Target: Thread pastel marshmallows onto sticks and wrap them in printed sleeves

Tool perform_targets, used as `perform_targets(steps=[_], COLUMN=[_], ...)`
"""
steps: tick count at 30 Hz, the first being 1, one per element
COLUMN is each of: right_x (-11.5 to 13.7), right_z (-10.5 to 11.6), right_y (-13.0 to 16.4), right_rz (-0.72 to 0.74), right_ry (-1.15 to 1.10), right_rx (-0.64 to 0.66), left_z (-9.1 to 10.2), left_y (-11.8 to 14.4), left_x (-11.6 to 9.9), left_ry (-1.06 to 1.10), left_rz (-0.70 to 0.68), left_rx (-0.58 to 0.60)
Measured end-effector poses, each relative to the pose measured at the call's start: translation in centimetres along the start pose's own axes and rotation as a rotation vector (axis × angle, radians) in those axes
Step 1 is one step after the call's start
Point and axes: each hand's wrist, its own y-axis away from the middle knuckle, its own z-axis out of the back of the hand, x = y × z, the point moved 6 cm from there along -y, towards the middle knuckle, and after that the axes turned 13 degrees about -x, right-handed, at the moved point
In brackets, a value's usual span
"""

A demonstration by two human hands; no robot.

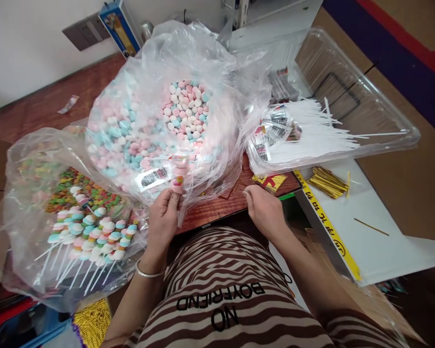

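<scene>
My left hand (163, 215) pinches a small clear wrapper with pink candy (180, 169) in it, held upright over the table's front edge. A flat printed wrapper (154, 178) lies beside it on the large plastic bag. My right hand (264, 210) is closed, thumb against the fingers, near a bundle of gold twist ties (271, 182) with a red band. Whatever it may hold is hidden. Behind my left hand, a big clear bag holds pink, white and blue candies (188, 108). To the left, several candy skewers (94, 234) on white sticks lie on another bag.
A clear plastic tray (380, 140) at the right holds white sticks (311, 130) and printed wrappers (275, 128). More gold twist ties (328, 182) lie on the white surface (384, 208). Ring-shaped colourful candies (76, 188) fill the left bag. A blue box (119, 29) stands by the wall.
</scene>
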Motion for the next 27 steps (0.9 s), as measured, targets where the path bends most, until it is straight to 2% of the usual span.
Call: perform_targets(steps=[3,5,7,9,12,14,18,21,24,27], right_x=[2.6,4.7,6.7,8.2,9.3,9.8,10.6,10.7,10.6,10.2], right_z=[3.1,4.0,3.4,1.6,-0.8,-1.5,-1.4,-1.4,-1.6,-1.7], right_y=[-0.6,-1.6,-2.7,-3.5,-3.8,-3.3,-1.9,-1.6,-1.7,-1.9], right_rz=[0.016,0.091,0.185,0.250,0.269,0.268,0.293,0.272,0.234,0.161], right_ry=[-0.126,-0.162,-0.148,-0.120,-0.117,-0.137,-0.176,-0.234,-0.302,-0.398], right_rx=[-0.179,-0.271,-0.291,-0.238,-0.168,-0.184,-0.259,-0.272,-0.283,-0.311], left_z=[-0.6,-1.7,-3.0,-3.7,-3.7,-3.2,-2.5,-2.1,-1.8,-2.3], left_y=[0.3,1.1,2.0,2.8,3.4,3.5,3.6,3.3,2.3,1.6], left_x=[-1.9,-2.7,-3.1,-3.6,-4.0,-4.0,-3.6,-3.1,-2.3,-0.5], left_ry=[-0.327,-0.470,-0.575,-0.635,-0.634,-0.586,-0.501,-0.390,-0.145,0.161], left_rz=[-0.349,-0.503,-0.612,-0.686,-0.710,-0.698,-0.672,-0.572,-0.304,0.123], left_rx=[0.000,0.047,0.104,0.133,0.128,0.105,0.045,-0.004,-0.043,-0.022])
